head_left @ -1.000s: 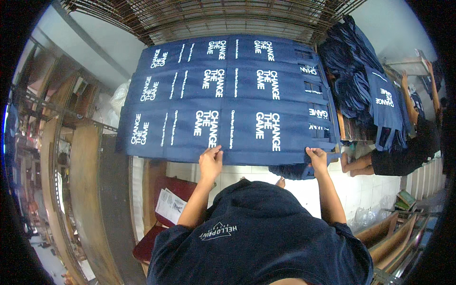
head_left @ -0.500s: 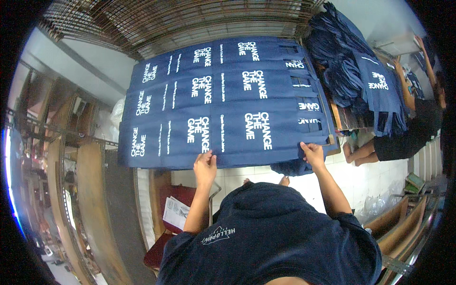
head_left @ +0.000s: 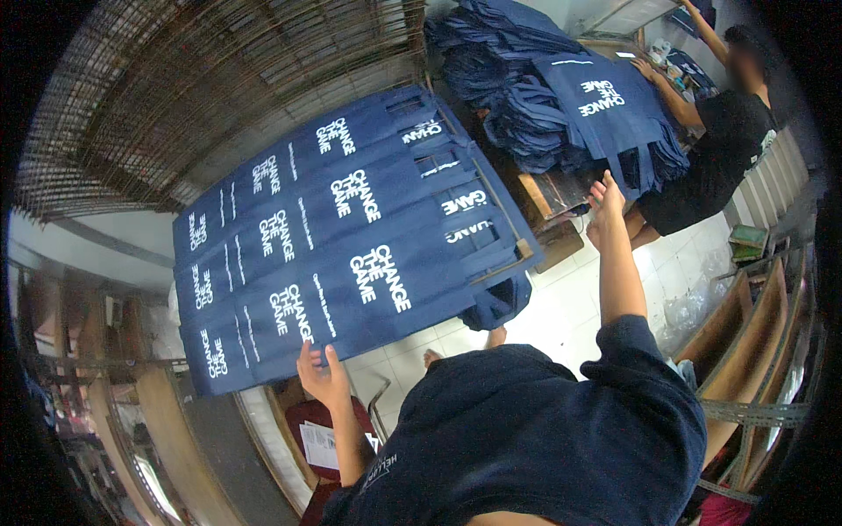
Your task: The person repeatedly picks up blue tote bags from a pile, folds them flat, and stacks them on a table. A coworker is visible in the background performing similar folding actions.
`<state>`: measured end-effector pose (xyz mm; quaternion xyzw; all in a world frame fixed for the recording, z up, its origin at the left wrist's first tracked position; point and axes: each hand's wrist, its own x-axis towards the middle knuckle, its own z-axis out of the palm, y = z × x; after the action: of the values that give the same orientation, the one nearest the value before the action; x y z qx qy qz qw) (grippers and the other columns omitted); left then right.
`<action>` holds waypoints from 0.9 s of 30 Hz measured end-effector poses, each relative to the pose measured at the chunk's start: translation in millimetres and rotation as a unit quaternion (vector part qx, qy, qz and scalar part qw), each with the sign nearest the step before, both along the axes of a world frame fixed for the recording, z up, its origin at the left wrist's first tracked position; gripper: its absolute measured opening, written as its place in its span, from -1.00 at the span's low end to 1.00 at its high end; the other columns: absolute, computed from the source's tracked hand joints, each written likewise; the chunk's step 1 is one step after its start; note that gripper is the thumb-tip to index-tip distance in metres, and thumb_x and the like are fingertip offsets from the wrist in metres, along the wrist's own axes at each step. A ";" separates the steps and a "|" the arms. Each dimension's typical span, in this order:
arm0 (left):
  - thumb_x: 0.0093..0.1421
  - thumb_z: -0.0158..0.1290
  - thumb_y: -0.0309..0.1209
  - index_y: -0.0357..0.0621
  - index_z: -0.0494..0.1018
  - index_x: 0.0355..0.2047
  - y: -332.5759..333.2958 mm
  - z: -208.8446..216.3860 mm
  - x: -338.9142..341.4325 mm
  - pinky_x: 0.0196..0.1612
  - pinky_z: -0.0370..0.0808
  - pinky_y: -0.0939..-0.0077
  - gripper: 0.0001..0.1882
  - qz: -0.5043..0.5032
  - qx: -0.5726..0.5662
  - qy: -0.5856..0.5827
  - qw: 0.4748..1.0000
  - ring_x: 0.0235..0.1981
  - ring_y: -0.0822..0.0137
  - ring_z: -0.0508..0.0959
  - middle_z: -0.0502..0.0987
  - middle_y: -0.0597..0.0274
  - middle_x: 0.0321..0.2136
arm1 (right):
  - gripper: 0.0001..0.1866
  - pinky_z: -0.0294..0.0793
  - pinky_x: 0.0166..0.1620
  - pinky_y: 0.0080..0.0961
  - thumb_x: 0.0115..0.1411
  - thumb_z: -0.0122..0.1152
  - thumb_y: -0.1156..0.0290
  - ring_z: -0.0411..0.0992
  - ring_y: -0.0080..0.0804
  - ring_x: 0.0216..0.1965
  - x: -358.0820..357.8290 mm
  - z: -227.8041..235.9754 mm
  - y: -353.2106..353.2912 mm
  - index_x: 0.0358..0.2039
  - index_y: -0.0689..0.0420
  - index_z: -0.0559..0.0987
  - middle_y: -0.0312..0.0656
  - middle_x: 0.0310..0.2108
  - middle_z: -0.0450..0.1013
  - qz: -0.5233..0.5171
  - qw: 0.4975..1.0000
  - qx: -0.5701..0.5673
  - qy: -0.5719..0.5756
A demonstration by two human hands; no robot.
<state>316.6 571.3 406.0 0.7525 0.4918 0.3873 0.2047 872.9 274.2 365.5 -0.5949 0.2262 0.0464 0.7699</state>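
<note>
Navy tote bags with white print lie in overlapping rows on a rack-like table at my left, their handles along its right end. My left hand is at the near edge of these bags, fingers apart and holding nothing; whether the fingertips touch the cloth I cannot tell. Stretched out to the right, my right hand has its fingers extended beside the hanging handles of the top tote bag on a tall pile. No cloth shows in that hand.
Across the pile, a co-worker in dark clothes has one hand beside the top bag. A wooden stand holds the pile. A wire rack rises behind the laid-out bags. Papers lie on a maroon chair. Wooden boards stand at right.
My view has turned toward the right. My right hand has left the near right corner of the laid-out bags and reached to the pile. My left hand's fingers have spread.
</note>
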 end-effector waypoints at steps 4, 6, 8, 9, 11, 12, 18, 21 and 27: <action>0.03 0.15 -0.41 -0.31 0.44 -0.13 -21.8 13.4 32.6 -0.42 0.29 0.52 -0.62 -0.025 0.006 -0.039 0.999 -0.47 0.39 0.36 0.41 0.24 -0.50 | -0.39 0.37 -0.06 -0.12 0.06 0.24 0.08 0.33 -0.06 -0.02 72.1 -18.6 5.1 0.02 0.15 0.28 -0.07 -0.04 0.34 0.003 0.990 0.100 0.099; 0.02 0.15 -0.42 -0.31 0.44 -0.14 -33.8 22.7 55.3 -0.42 0.29 0.54 -0.62 -0.060 -0.008 -0.056 0.997 -0.48 0.41 0.36 0.41 0.25 -0.51 | -0.45 0.40 -0.20 -0.24 0.08 0.21 0.11 0.39 -0.25 -0.18 88.4 -28.2 15.3 -0.02 0.13 0.31 -0.15 -0.09 0.37 -0.003 0.984 0.132 0.123; 0.00 0.17 -0.46 -0.28 0.45 -0.14 -40.9 26.0 80.9 -0.44 0.28 0.58 -0.62 -0.093 -0.016 -0.072 0.993 -0.52 0.45 0.35 0.41 0.28 -0.54 | -0.61 0.38 -0.30 -0.37 0.10 0.19 0.15 0.40 -0.41 -0.34 108.9 -43.8 20.1 -0.15 0.11 0.40 -0.24 -0.22 0.42 -0.024 0.980 0.158 0.115; 0.00 0.18 -0.47 -0.27 0.45 -0.14 -43.7 30.5 96.4 -0.44 0.29 0.58 -0.63 -0.122 -0.012 -0.074 0.990 -0.53 0.46 0.35 0.41 0.29 -0.55 | -0.68 0.36 -0.33 -0.42 0.11 0.17 0.16 0.39 -0.46 -0.41 121.5 -54.3 21.3 -0.23 0.09 0.43 -0.28 -0.29 0.43 -0.035 0.979 0.173 0.100; 0.00 0.19 -0.48 -0.24 0.46 -0.14 -51.0 39.4 133.3 -0.44 0.31 0.60 -0.63 -0.176 -0.005 -0.078 0.981 -0.54 0.49 0.34 0.42 0.32 -0.56 | -0.79 0.33 -0.36 -0.47 0.12 0.15 0.21 0.37 -0.53 -0.47 128.2 -56.0 24.1 -0.34 0.05 0.45 -0.35 -0.39 0.43 -0.048 0.973 0.215 0.071; 0.01 0.19 -0.48 -0.22 0.45 -0.13 -56.0 44.8 157.4 -0.41 0.34 0.62 -0.63 -0.186 -0.077 -0.095 0.975 -0.53 0.50 0.37 0.43 0.32 -0.55 | -0.84 0.32 -0.36 -0.48 0.12 0.14 0.24 0.37 -0.54 -0.46 116.0 -34.5 33.8 -0.37 0.03 0.44 -0.37 -0.43 0.42 -0.047 0.967 0.244 0.061; 0.12 0.07 -0.05 -0.14 0.22 0.14 -99.8 97.0 366.6 -0.06 0.34 0.40 -0.34 -0.472 -0.448 -0.123 0.749 -0.06 0.31 0.43 0.46 0.04 -0.10 | -0.83 0.29 -0.11 -0.37 0.20 0.05 0.29 0.38 -0.43 -0.21 20.7 74.4 41.9 -0.26 0.09 0.39 -0.29 -0.30 0.40 -0.027 0.930 0.347 -0.120; 0.10 0.06 0.03 -0.33 0.06 0.20 -137.9 109.9 443.7 -0.06 0.33 0.38 -0.15 -0.456 -0.533 -0.132 0.700 -0.05 0.28 0.41 0.42 0.00 -0.04 | -0.84 0.28 -0.08 -0.34 0.24 0.02 0.31 0.37 -0.41 -0.17 -60.1 119.5 57.1 -0.28 0.12 0.36 -0.25 -0.26 0.40 -0.025 0.942 0.262 -0.208; 0.12 0.07 -0.44 -0.47 0.19 0.10 -173.1 103.9 480.8 -0.34 0.43 0.59 -0.43 -0.477 -0.409 -0.203 0.751 -0.42 0.45 0.51 0.56 0.05 -0.42 | -0.82 0.29 -0.14 -0.49 0.26 0.00 0.31 0.32 -0.53 -0.26 -107.9 109.5 47.0 -0.32 0.16 0.33 -0.26 -0.33 0.38 0.038 0.945 0.155 -0.286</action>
<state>797.3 398.2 509.9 0.6375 0.1277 0.1449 0.7458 765.0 321.2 475.0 -0.4642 -0.0366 -0.0622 0.8828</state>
